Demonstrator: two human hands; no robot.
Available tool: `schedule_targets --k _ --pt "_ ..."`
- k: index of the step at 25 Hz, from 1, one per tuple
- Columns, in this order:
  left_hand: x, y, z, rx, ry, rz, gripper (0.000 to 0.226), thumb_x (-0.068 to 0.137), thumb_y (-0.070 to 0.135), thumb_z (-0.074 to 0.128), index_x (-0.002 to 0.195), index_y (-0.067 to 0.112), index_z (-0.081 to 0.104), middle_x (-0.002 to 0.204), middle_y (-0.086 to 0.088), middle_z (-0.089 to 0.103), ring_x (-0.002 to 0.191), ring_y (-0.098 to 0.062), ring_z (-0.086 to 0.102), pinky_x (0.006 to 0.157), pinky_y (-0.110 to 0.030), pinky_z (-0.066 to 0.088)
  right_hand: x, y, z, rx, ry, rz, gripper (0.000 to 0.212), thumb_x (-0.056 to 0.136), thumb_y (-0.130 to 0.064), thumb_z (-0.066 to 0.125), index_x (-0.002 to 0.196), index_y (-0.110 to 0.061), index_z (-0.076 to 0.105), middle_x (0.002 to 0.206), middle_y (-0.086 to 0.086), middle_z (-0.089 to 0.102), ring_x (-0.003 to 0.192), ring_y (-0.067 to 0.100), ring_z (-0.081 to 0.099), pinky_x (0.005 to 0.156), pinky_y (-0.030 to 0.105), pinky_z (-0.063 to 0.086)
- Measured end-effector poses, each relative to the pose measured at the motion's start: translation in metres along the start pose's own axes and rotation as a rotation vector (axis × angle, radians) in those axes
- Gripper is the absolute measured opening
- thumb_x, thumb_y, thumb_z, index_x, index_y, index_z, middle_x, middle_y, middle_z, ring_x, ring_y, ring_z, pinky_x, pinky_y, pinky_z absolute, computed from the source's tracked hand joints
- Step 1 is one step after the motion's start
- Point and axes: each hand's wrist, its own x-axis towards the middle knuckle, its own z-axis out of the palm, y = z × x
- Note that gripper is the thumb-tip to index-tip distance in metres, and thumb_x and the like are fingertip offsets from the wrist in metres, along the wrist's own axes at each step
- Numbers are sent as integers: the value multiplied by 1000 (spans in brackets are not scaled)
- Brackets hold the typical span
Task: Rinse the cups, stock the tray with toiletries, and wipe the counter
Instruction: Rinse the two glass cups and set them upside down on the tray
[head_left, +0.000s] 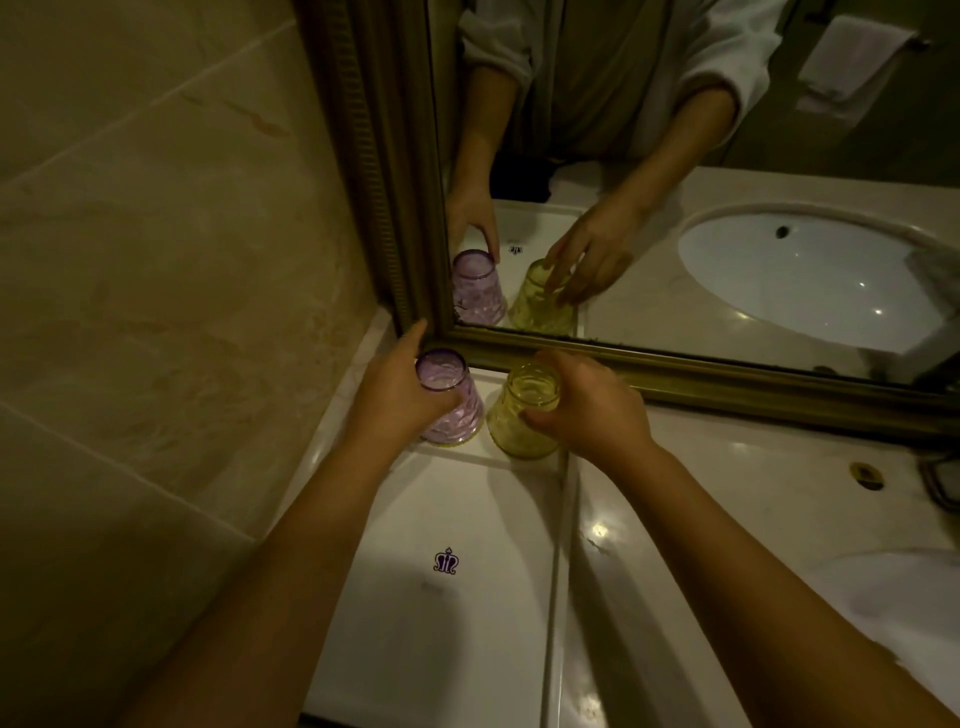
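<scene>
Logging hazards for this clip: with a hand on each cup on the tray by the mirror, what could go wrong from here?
1. The purple cup and yellow cup stand close together on the tray; lifted together, they might knock.
2. Both sit near the mirror frame, so a cup could strike it.
3. Left hand and right hand each carry glass one-handed; a slip likely lands on the hard counter.

The purple cup (449, 400) and yellow cup (524, 413) stand just beside each other at the far end of the white tray (441, 623), hemmed in by the mirror frame (675, 371) behind and the tiled wall (156, 312) on the left. The tray's near part and the worktop (701, 499) to the right lie open.
</scene>
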Motion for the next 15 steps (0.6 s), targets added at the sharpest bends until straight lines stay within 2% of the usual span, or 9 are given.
schedule_targets --k 2,4,7,11,15 --pt "-9 -5 6 -104 31 -23 102 57 24 84 142 20 28 139 -9 48 125 -24 47 101 -35 40 -1 3 4 60 9 27 83 66 -45 75 137 -27 36 133 4 53 118 26 51 86 40 46" --pt "-21 -14 17 -125 92 -68 94 57 20 84 138 14 35 133 -13 52 121 -29 49 99 -45 43 -7 7 13 155 22 106 89 62 -44 79 137 -25 34 132 5 54 117 27 52 87 42 48" --pt "-33 -24 31 -144 188 -110 71 62 12 81 126 8 51 122 -17 60 113 -30 55 94 -47 48 -15 12 27 314 22 186 77 63 -40 80 129 -21 45 126 4 60 112 24 56 89 45 49" --pt "-35 -30 31 -180 238 -102 67 62 12 81 124 10 54 119 -15 62 110 -27 58 90 -47 50 -19 16 31 373 72 184 72 62 -39 80 125 -22 50 121 2 63 108 22 58 87 46 50" --pt "-38 -30 30 -168 284 -74 66 61 14 82 122 10 56 116 -14 64 106 -27 59 88 -41 52 -23 17 35 409 106 195 69 62 -38 81 122 -24 49 118 2 64 105 22 60 86 44 51"
